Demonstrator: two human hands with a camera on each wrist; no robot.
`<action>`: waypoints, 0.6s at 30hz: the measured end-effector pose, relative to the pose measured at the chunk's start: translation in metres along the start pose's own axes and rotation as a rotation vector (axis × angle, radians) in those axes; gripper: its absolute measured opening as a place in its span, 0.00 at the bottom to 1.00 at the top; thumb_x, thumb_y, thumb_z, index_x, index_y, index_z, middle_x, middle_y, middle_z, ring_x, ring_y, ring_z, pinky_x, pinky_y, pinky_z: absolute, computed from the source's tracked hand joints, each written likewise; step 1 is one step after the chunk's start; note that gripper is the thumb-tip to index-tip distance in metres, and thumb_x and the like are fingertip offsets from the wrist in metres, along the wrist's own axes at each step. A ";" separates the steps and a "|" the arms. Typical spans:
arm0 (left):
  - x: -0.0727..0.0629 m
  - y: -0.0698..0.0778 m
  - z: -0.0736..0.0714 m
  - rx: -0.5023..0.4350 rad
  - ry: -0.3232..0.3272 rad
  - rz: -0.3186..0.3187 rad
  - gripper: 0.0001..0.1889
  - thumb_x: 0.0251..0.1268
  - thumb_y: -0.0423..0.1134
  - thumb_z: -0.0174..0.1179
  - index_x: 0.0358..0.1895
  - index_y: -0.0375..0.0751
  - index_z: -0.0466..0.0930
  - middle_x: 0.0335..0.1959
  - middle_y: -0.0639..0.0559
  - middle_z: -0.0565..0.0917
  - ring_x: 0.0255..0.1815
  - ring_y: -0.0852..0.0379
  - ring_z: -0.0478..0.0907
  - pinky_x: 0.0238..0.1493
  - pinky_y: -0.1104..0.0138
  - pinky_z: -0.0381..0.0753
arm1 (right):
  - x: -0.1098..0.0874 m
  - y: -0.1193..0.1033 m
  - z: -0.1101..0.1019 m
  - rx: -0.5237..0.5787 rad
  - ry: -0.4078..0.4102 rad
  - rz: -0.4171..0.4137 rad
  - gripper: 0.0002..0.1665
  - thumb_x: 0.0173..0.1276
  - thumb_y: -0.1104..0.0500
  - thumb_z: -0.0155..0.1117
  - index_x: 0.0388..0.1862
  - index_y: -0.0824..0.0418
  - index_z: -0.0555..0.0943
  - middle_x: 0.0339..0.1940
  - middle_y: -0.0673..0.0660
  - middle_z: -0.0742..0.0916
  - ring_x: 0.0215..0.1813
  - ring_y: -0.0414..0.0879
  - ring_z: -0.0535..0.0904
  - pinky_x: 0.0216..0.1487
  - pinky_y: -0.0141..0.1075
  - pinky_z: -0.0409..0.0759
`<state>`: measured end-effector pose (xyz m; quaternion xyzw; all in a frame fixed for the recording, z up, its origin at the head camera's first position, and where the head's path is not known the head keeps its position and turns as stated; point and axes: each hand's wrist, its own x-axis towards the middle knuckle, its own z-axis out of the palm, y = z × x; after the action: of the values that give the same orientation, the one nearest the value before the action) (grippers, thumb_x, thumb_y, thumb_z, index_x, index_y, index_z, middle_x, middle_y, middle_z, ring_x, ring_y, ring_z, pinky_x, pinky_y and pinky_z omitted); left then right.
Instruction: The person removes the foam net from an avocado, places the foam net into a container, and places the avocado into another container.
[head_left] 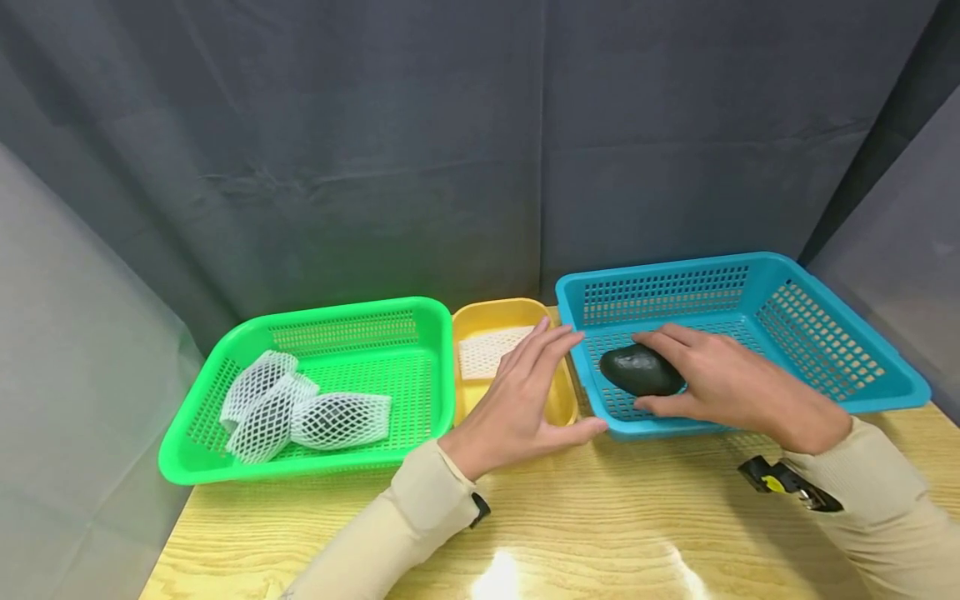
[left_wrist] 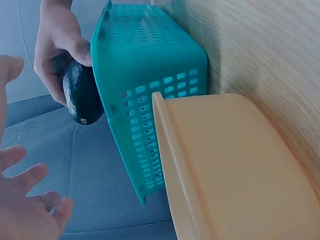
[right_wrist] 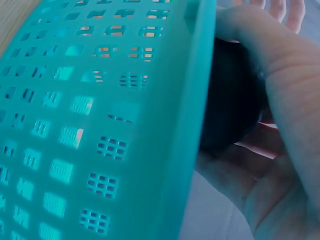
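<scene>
My right hand (head_left: 731, 377) grips a dark green avocado (head_left: 636, 372) between thumb and fingers, over the left part of the blue basket (head_left: 772, 265). In the left wrist view the avocado (left_wrist: 82, 97) shows above the basket's rim, its narrow end uncovered. My left hand (head_left: 517, 408) hovers at the front right of the yellow basket (head_left: 480, 312), fingers spread and holding nothing. Inside the yellow basket lies white foam netting (head_left: 483, 354), partly hidden by the left hand.
On the left stands a green basket (head_left: 442, 358) with several dark fruits in white foam nets (head_left: 341, 419) at its left side. The three baskets stand side by side on a wooden table (head_left: 600, 517). Grey cloth (head_left: 375, 167) hangs behind them.
</scene>
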<state>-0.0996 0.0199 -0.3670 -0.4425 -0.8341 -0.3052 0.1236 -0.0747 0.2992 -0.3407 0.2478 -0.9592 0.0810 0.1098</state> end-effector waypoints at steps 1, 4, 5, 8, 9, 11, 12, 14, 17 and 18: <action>0.001 0.000 0.001 -0.006 -0.003 -0.003 0.50 0.59 0.58 0.72 0.79 0.43 0.57 0.80 0.46 0.65 0.87 0.41 0.52 0.80 0.43 0.64 | 0.000 0.001 0.000 0.001 -0.009 0.006 0.44 0.55 0.41 0.82 0.64 0.63 0.79 0.47 0.54 0.86 0.34 0.38 0.78 0.31 0.34 0.77; 0.004 0.000 0.003 -0.011 -0.010 -0.011 0.50 0.60 0.58 0.72 0.80 0.43 0.57 0.81 0.46 0.64 0.87 0.42 0.51 0.81 0.43 0.64 | 0.000 0.003 0.002 0.006 -0.031 0.022 0.44 0.56 0.39 0.81 0.65 0.63 0.79 0.48 0.55 0.86 0.35 0.38 0.78 0.31 0.35 0.76; 0.005 0.000 0.004 -0.018 -0.012 -0.017 0.50 0.60 0.58 0.72 0.80 0.43 0.57 0.81 0.47 0.64 0.87 0.43 0.50 0.81 0.43 0.64 | 0.000 0.004 0.002 0.008 -0.037 0.026 0.45 0.56 0.39 0.80 0.65 0.63 0.79 0.48 0.55 0.86 0.35 0.39 0.79 0.31 0.35 0.76; 0.007 0.000 0.006 -0.038 -0.023 -0.036 0.50 0.60 0.59 0.72 0.80 0.44 0.56 0.82 0.47 0.62 0.88 0.45 0.48 0.82 0.43 0.62 | 0.000 0.005 0.003 0.011 -0.055 0.040 0.45 0.57 0.39 0.80 0.65 0.63 0.79 0.49 0.56 0.86 0.36 0.40 0.79 0.32 0.36 0.76; 0.008 0.000 0.007 -0.045 -0.026 -0.043 0.49 0.61 0.58 0.71 0.80 0.44 0.57 0.82 0.48 0.62 0.88 0.46 0.47 0.82 0.43 0.62 | 0.001 0.005 0.003 0.012 -0.062 0.044 0.45 0.57 0.39 0.80 0.65 0.63 0.79 0.49 0.56 0.86 0.36 0.40 0.79 0.32 0.36 0.76; 0.009 0.001 0.008 -0.054 -0.032 -0.053 0.49 0.61 0.59 0.71 0.80 0.45 0.56 0.82 0.48 0.62 0.89 0.47 0.46 0.82 0.43 0.61 | 0.001 0.006 0.003 0.011 -0.076 0.049 0.44 0.57 0.40 0.80 0.65 0.63 0.79 0.49 0.57 0.86 0.35 0.40 0.79 0.31 0.35 0.76; 0.010 0.001 0.008 -0.053 -0.036 -0.057 0.49 0.61 0.59 0.71 0.80 0.45 0.56 0.82 0.48 0.61 0.89 0.47 0.45 0.82 0.43 0.61 | 0.001 0.007 0.004 0.009 -0.082 0.050 0.44 0.57 0.40 0.80 0.65 0.63 0.79 0.48 0.57 0.86 0.35 0.40 0.79 0.31 0.35 0.76; 0.011 0.001 0.009 -0.046 -0.044 -0.062 0.49 0.62 0.60 0.70 0.81 0.46 0.56 0.83 0.49 0.61 0.89 0.48 0.45 0.82 0.43 0.61 | 0.002 0.008 0.005 0.007 -0.095 0.050 0.43 0.57 0.41 0.80 0.65 0.64 0.79 0.48 0.57 0.86 0.34 0.40 0.78 0.31 0.35 0.75; 0.013 0.002 0.010 -0.029 -0.053 -0.066 0.48 0.63 0.61 0.68 0.81 0.48 0.55 0.83 0.50 0.61 0.89 0.48 0.46 0.82 0.44 0.62 | 0.002 0.011 0.006 0.009 -0.109 0.052 0.43 0.57 0.41 0.80 0.64 0.64 0.79 0.47 0.57 0.86 0.34 0.40 0.78 0.31 0.35 0.75; 0.014 0.002 0.011 -0.027 -0.055 -0.069 0.48 0.63 0.61 0.68 0.81 0.48 0.55 0.83 0.51 0.61 0.89 0.48 0.46 0.82 0.44 0.62 | 0.002 0.013 0.007 0.011 -0.114 0.056 0.43 0.57 0.41 0.80 0.64 0.64 0.79 0.48 0.58 0.86 0.34 0.40 0.78 0.31 0.35 0.75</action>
<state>-0.1051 0.0364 -0.3682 -0.4235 -0.8477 -0.3081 0.0840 -0.0836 0.3079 -0.3482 0.2257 -0.9700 0.0751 0.0512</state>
